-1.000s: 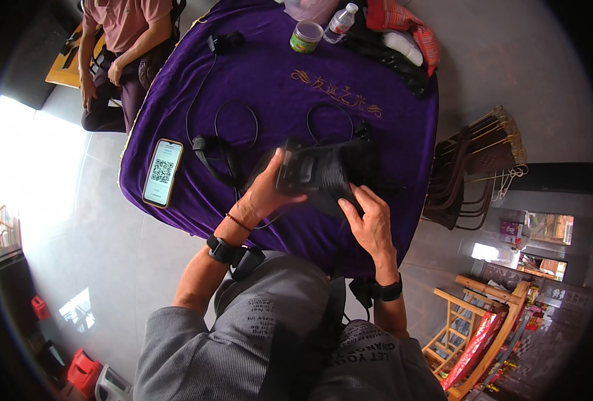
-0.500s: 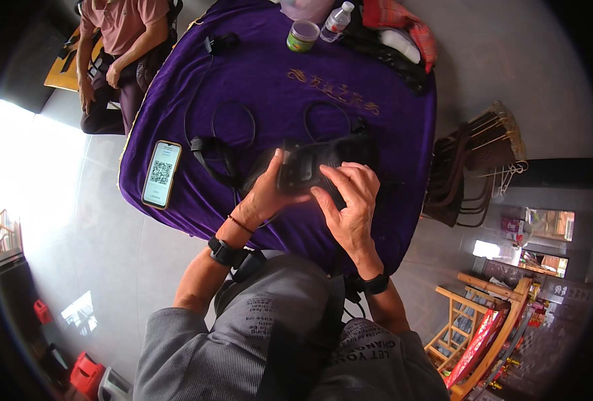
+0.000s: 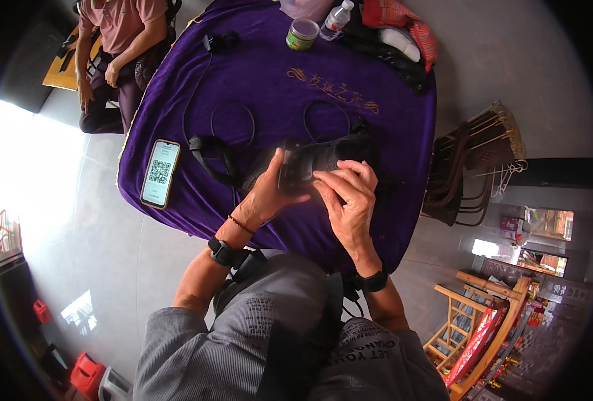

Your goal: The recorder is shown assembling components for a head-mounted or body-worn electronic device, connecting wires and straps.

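My left hand [image 3: 267,184] is closed around a dark smartphone [image 3: 296,168] held over the purple-covered table [image 3: 256,80]. Its screen looks dim and blurred, so I cannot read what is on it. My right hand [image 3: 350,204] is at the phone's right side, index fingertip at the screen and thumb close below it. That hand holds nothing, and its other fingers are loosely bent. Behind the phone lies a bulky black item [image 3: 353,150], partly hidden, with a black strap [image 3: 213,160] to its left. A second phone [image 3: 161,174] with a lit code on its screen lies at the table's left.
Black cables [image 3: 233,107] loop across the cloth. At the far side stand a lidded jar [image 3: 302,35], a water bottle [image 3: 336,20] and a black bag [image 3: 390,60]. A seated person [image 3: 119,60] is at far left. Stacked chairs [image 3: 467,164] stand right of the table.
My right index finger and thumb have shifted slightly left over the phone and come closer together. The phone's screen looks a little paler. My left hand keeps its hold.
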{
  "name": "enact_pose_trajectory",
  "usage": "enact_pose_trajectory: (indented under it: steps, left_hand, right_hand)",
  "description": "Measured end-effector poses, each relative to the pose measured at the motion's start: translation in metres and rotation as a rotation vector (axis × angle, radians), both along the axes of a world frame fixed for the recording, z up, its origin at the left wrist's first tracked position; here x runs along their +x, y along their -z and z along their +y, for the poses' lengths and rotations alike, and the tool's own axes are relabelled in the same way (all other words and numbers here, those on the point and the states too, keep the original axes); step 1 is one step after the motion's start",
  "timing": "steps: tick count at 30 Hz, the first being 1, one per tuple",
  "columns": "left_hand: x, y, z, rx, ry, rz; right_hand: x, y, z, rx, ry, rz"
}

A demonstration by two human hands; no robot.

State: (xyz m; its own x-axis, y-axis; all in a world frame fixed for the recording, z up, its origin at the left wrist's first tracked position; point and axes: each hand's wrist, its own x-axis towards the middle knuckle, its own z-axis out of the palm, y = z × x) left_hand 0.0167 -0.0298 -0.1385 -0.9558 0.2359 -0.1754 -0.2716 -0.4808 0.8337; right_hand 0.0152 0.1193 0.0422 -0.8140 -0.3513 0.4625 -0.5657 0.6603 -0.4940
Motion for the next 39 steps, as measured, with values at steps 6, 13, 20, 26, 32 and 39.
enact_pose_trajectory:
  steps: [6,13,20,26,32,39]
  left_hand:
    - [0.002,0.004,-0.002,0.004,-0.002,0.000]
    - [0.001,-0.002,-0.004,-0.052,0.004,0.025]
    - [0.002,-0.003,-0.004,-0.004,-0.008,0.015]
    - [0.006,0.004,0.005,0.005,-0.109,-0.096]
    - [0.007,-0.003,0.007,0.014,-0.081,-0.072]
    - [0.002,-0.011,0.006,0.060,-0.107,-0.113]
  right_hand:
    - [0.001,0.002,-0.002,0.001,-0.007,-0.006]
    - [0.001,0.003,0.000,-0.027,-0.003,-0.016]
    - [-0.002,-0.002,-0.005,-0.008,0.031,-0.005]
    - [-0.021,-0.005,-0.017,0.035,0.080,-0.032]
    - [-0.031,0.000,-0.025,0.129,0.089,-0.033]
    - [-0.024,-0.008,-0.024,0.150,0.060,0.309]
